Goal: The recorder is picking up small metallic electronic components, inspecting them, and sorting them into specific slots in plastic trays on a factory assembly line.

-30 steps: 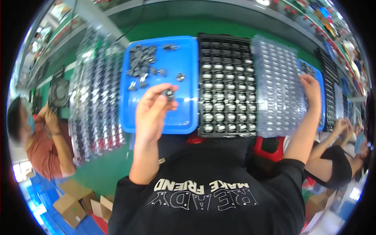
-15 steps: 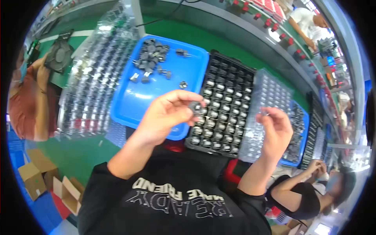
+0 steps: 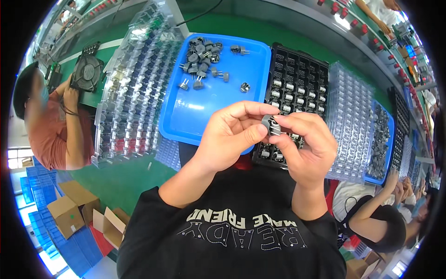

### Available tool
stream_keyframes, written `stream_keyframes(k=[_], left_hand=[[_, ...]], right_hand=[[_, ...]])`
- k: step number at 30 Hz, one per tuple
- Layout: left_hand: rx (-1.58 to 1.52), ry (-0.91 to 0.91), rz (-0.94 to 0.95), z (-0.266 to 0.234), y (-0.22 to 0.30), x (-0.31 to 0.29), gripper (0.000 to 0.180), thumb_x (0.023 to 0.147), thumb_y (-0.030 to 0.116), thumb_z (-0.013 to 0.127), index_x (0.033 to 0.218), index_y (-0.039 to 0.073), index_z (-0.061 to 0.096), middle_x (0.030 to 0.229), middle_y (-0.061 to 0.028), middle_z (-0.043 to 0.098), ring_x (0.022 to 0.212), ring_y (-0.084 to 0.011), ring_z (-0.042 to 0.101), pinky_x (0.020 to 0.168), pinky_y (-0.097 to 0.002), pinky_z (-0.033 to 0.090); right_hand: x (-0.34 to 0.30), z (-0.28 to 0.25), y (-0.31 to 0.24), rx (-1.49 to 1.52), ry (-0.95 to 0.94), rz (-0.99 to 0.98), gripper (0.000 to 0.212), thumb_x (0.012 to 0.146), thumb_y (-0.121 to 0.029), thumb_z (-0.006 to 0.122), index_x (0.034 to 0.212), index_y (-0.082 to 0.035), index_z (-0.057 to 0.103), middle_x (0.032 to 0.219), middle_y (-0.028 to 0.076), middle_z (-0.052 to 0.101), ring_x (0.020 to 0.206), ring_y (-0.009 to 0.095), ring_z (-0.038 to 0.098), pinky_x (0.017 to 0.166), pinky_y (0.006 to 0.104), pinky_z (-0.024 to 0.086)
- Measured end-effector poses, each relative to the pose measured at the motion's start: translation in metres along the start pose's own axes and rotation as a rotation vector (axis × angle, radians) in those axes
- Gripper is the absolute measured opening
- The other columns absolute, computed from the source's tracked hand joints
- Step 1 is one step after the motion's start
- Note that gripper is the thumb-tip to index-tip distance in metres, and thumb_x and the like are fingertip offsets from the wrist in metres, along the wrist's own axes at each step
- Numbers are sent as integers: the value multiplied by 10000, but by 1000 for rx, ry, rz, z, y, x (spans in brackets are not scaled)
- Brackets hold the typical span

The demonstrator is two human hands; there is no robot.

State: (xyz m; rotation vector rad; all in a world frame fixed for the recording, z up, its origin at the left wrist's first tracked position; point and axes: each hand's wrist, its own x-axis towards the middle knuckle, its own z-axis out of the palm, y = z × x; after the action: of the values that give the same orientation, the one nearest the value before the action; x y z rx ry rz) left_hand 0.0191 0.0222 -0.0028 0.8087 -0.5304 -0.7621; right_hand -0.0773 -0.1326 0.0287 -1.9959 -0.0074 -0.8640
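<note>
Grey and silver, a small cylindrical part (image 3: 274, 126) is held between your two hands, appearing over the near left side of a black tray (image 3: 306, 60). Your left hand (image 3: 234, 132) pinches it between thumb and fingers, and your right hand (image 3: 309, 144) pinches it from the other side, so your fingertips nearly meet around it. Behind them, silver-topped parts (image 3: 301, 90) stand in rows in the black tray, while its far rows look dark. Just beside it on your left, a blue tray (image 3: 200, 116) carries a heap of grey parts (image 3: 200, 53) in its far left corner and a lone round part (image 3: 245, 87) nearer its right edge. On your right lies a clear plastic tray (image 3: 348, 121), then another blue tray (image 3: 392, 132). Further left, clear moulded sheets (image 3: 132, 83) rest on the green worktop (image 3: 227, 25); beyond them, a co-worker (image 3: 58, 125) touches a black fan (image 3: 87, 73).
</note>
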Motion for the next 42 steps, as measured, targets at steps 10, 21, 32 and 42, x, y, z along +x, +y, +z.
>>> stream_keyframes(k=[10, 21, 32, 42], left_hand=[[75, 18, 10, -13, 0, -8, 305, 943, -47, 652, 1244, -61, 600, 1217, -138, 664, 1068, -183, 671, 933, -323, 561], [32, 31, 8, -19, -9, -12, 306, 932, -39, 673, 1229, -56, 600, 1180, -146, 674, 1060, -189, 675, 945, -335, 558], [1740, 429, 245, -100, 8, 23, 442, 778, 55, 776, 1207, 66, 672, 1198, -142, 640, 1103, -375, 610, 957, -433, 502], [1876, 370, 60, -116, 8, 25, 235, 830, 15, 718, 1051, 66, 658, 1043, -175, 674, 950, -381, 660, 824, -454, 526]], right_hand=[[-7, 8, -4, -96, -63, -13, 297, 725, -67, 873, 998, -23, 763, 903, 108, 733, 804, 221, 697, 698, 307, 557], [-13, 17, 2, -59, 34, 12, 254, 721, 2, 856, 942, -16, 730, 902, 101, 728, 790, 198, 702, 719, 298, 569], [56, -59, 113, -850, -163, 232, 72, 804, -61, 722, 839, -40, 663, 817, 136, 658, 798, 348, 656, 729, 469, 517], [60, -78, 169, -1086, -450, 145, 194, 767, -148, 782, 940, -86, 722, 892, 120, 716, 866, 323, 693, 778, 460, 547]])
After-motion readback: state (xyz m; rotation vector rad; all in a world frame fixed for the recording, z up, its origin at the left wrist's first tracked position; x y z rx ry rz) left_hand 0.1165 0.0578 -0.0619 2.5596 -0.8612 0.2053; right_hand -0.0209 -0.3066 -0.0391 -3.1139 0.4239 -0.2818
